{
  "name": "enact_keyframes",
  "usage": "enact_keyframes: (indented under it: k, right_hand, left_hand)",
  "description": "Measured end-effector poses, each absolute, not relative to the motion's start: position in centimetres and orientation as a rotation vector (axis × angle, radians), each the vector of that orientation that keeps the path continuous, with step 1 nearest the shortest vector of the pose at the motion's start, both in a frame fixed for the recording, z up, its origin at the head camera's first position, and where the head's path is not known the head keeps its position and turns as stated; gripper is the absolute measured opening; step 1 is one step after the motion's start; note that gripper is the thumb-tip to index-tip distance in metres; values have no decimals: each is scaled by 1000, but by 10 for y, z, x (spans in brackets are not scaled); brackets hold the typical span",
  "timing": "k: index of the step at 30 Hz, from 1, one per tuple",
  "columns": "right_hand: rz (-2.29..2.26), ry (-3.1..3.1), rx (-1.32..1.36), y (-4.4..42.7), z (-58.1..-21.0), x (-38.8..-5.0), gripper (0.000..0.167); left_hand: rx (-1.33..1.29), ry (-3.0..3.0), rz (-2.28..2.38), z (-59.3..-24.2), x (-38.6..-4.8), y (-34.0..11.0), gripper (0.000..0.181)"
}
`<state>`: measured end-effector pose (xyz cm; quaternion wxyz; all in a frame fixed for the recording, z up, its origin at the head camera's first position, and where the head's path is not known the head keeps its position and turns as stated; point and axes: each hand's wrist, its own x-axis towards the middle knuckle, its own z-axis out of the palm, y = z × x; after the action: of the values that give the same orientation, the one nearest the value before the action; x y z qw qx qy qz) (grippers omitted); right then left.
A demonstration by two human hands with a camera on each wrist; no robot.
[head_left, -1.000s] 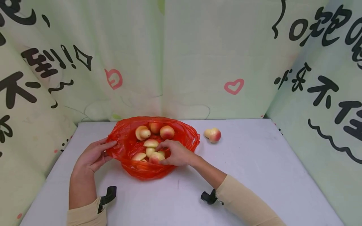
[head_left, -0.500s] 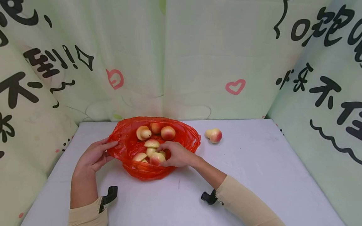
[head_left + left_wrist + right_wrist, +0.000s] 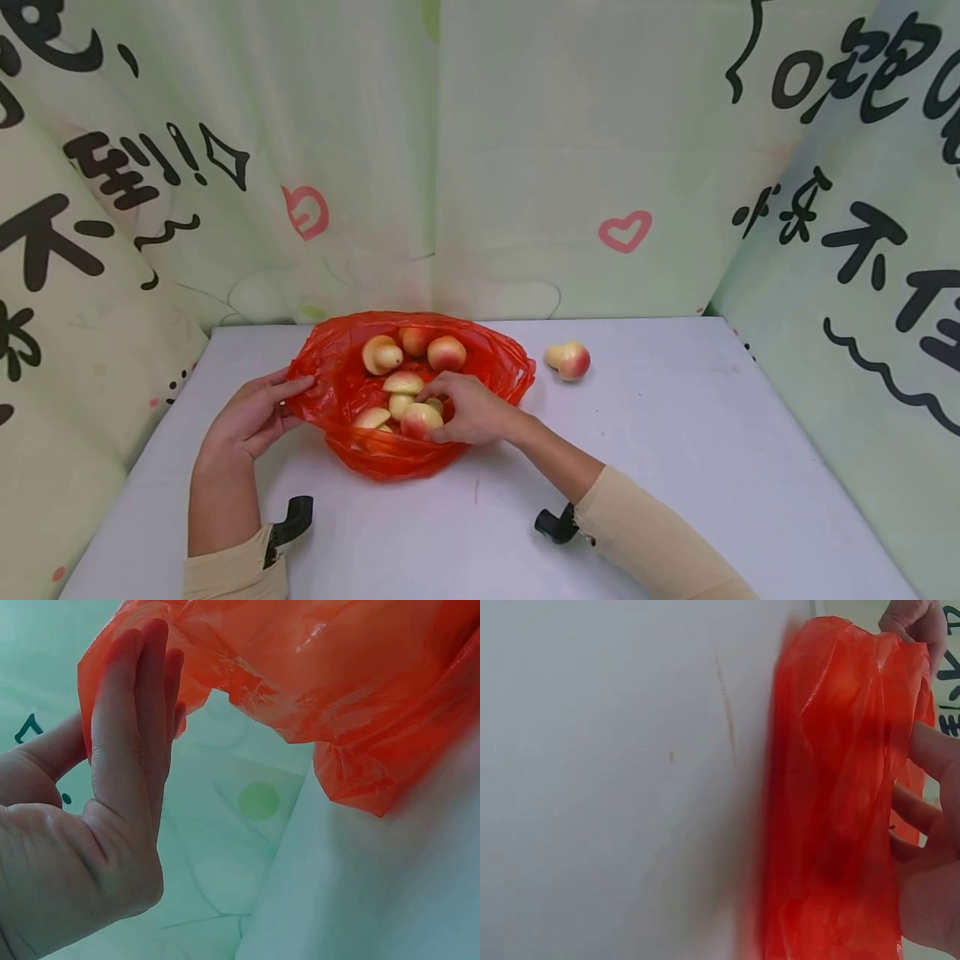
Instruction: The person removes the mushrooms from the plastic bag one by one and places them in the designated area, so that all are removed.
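Observation:
An open red plastic bag [image 3: 360, 457] sits on the table with several mushrooms in it, their caps flushed red and yellow. My left hand [image 3: 253, 414] pinches the bag's left rim between thumb and fingers; in the left wrist view those fingers [image 3: 124, 750] are fairly straight, with the thin film between them and the thumb. Reaching in over the near rim, my right hand [image 3: 472, 410] grips a mushroom [image 3: 420, 421] at the bag's front right. Beside that one stands another mushroom [image 3: 403, 383]. In the right wrist view the bag's side hides what the right hand holds.
One more mushroom [image 3: 568, 360] lies outside the bag, to its right near the table's back edge. White cloth covers the table [image 3: 637, 467]. A pale green curtain [image 3: 517, 167] with black lettering encloses the back and both sides.
Both hands keep almost the same places at the bag. The mushroom in my right hand has shifted very slightly to the right.

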<state>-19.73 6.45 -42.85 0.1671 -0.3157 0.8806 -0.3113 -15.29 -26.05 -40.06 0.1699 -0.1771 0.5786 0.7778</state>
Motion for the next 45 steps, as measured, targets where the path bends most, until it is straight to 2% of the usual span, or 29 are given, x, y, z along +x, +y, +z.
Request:
enact_keyframes:
  k: [24, 36, 45]
  right_hand:
    - [-948, 2572, -883, 79, -413, -201, 47]
    - [-976, 2604, -879, 87, -407, -201, 40]
    - [-986, 2645, -859, 100, -394, -199, 45]
  left_hand:
    - [-480, 1624, 2227, -400, -152, -261, 81]
    - [-502, 1634, 2213, -399, -152, -262, 81]
    - [-505, 1631, 2217, -398, -151, -262, 77]
